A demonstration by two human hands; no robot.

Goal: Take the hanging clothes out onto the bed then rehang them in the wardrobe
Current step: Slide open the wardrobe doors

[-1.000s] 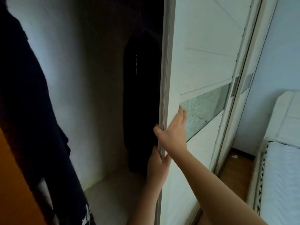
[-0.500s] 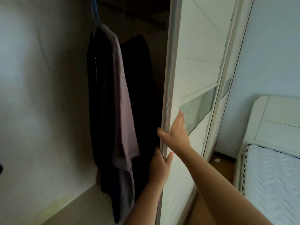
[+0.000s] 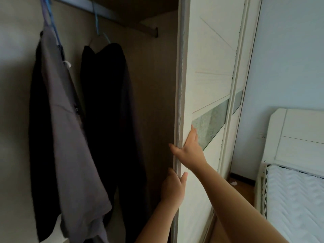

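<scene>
Grip on the white sliding wardrobe door (image 3: 210, 67) is for sliding it, I judge: my left hand (image 3: 172, 188) clasps its grey edge, fingers hidden behind; my right hand (image 3: 190, 151) hooks a thumb over it, fingers flat. Inside hang a grey shirt (image 3: 70, 137) and black garment (image 3: 105, 102); none shows on the white quilted bed (image 3: 294, 199). Hems are cut off; darkness blurs whatever hangs behind the shirt.

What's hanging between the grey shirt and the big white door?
A black garment on a blue hanger hangs between the grey shirt and the sliding door, as the head view shows.
</scene>
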